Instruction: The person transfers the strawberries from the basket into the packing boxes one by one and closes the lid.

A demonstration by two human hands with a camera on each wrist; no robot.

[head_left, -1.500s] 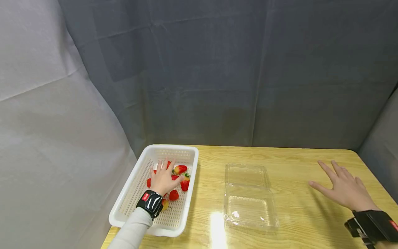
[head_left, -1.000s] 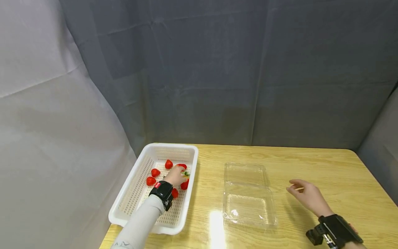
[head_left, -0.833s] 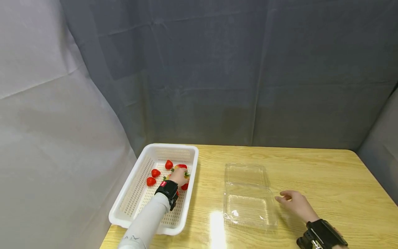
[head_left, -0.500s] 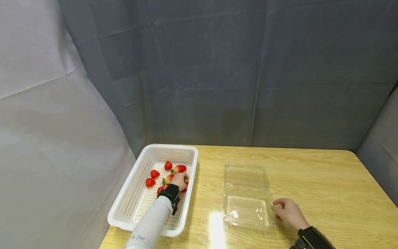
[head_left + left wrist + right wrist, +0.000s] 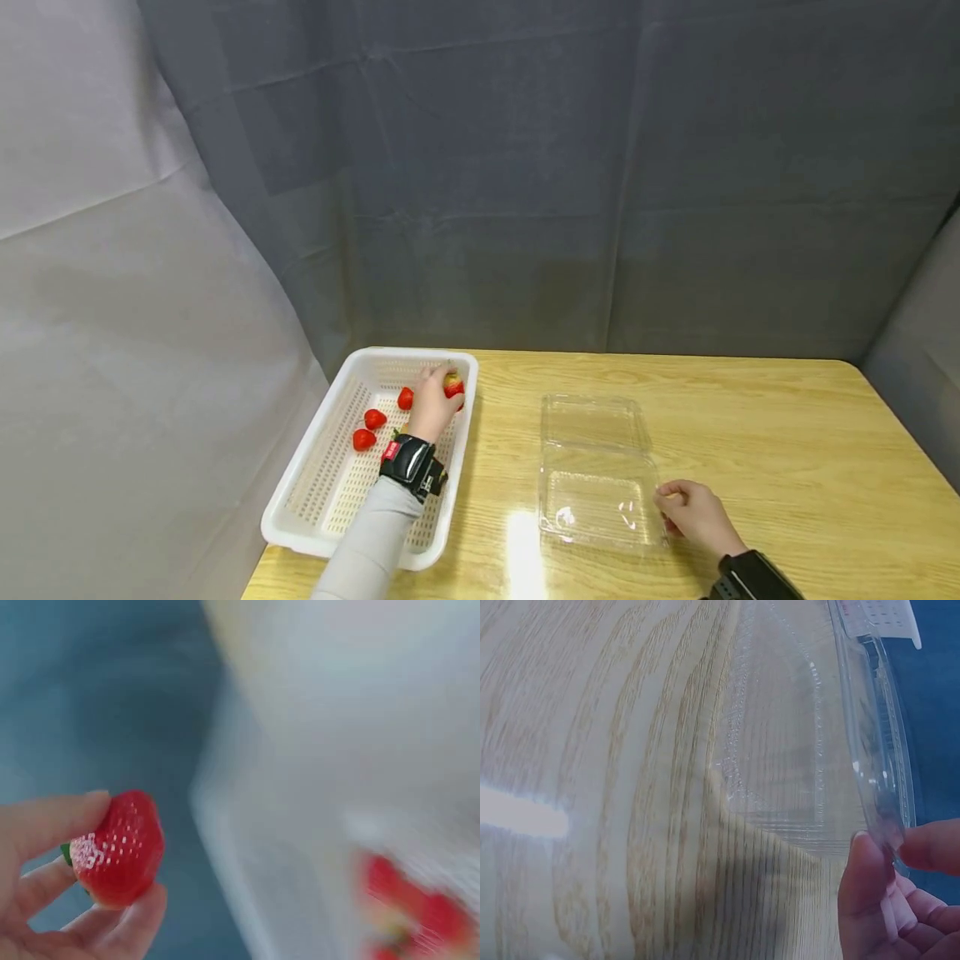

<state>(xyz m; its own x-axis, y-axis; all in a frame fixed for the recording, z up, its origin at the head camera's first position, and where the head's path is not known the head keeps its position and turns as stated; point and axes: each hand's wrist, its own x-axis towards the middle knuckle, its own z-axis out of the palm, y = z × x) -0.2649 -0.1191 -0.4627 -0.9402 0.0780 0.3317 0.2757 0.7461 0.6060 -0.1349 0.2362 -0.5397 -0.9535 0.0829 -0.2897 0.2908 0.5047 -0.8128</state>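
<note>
My left hand [image 5: 432,406] is over the far right part of the white basket [image 5: 300,454], pinching a strawberry [image 5: 126,851] between thumb and fingers. In the left wrist view the berry is red with a green leaf showing by the fingers. Other strawberries [image 5: 364,439] lie in the basket below, some hidden by the hand and arm. On the table, a clear plastic clamshell box [image 5: 600,500] lies unfolded. My right hand [image 5: 697,515] pinches the right side edge of this box; in the right wrist view thumb and forefinger [image 5: 934,846] are on either side of its rim.
The wooden table [image 5: 810,442] extends to the right of the clear box. A grey cloth [image 5: 480,183] hangs behind the table, and a pale cloth [image 5: 150,333] hangs at the left beside the basket.
My left hand went down into the basket, took hold of a strawberry and lifted it toward the far right side. My right hand moved left and gripped the clear box's edge.
</note>
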